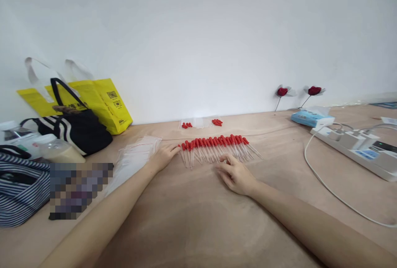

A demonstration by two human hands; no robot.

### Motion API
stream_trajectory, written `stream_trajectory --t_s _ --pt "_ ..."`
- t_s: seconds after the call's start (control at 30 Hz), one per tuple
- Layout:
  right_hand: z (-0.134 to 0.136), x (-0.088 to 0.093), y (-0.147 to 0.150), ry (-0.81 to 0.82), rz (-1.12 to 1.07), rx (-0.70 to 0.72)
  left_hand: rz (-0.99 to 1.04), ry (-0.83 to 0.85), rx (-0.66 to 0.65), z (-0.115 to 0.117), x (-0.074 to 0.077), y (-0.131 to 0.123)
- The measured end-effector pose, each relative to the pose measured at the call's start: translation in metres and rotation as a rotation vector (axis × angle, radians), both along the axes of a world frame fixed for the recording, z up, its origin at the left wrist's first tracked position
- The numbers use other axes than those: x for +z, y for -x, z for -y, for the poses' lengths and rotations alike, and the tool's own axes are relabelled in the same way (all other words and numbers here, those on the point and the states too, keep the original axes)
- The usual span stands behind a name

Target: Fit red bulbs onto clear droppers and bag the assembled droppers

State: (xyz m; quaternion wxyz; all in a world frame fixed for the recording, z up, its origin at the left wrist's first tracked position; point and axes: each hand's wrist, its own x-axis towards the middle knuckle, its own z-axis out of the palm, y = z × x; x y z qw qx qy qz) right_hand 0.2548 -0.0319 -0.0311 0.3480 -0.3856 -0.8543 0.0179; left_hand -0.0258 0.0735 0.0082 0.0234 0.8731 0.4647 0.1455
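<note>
A row of several clear droppers with red rubber bulbs [217, 147] lies side by side on the tan table [192, 218]. My left hand [163, 156] rests flat at the row's left end, fingers stretched out and touching the first dropper. My right hand [235, 175] lies just in front of the row's middle, fingers spread and reaching to the glass tips, holding nothing. A stack of small clear zip bags [133, 154] lies to the left of my left hand. Loose red bulbs [217, 122] and clear tubes [198, 123] sit by the wall.
Left: a black striped bag [77, 129], a yellow tote [102, 102], a striped pouch [18, 189] and a plastic container [57, 150]. Right: a white power strip [356, 146] with a trailing cable [325, 185], a blue tissue pack [310, 117], two red roses [297, 91].
</note>
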Motion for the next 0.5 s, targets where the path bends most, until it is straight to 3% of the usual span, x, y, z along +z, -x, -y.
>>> stream_trajectory --t_s 0.17,0.5 --pt "0.0 0.0 0.001 0.013 0.006 0.003 0.131 0.003 0.338 0.017 -0.018 -0.009" --pt "0.0 0.0 0.0 0.026 0.005 0.017 0.123 0.173 0.352 0.029 -0.021 -0.03"
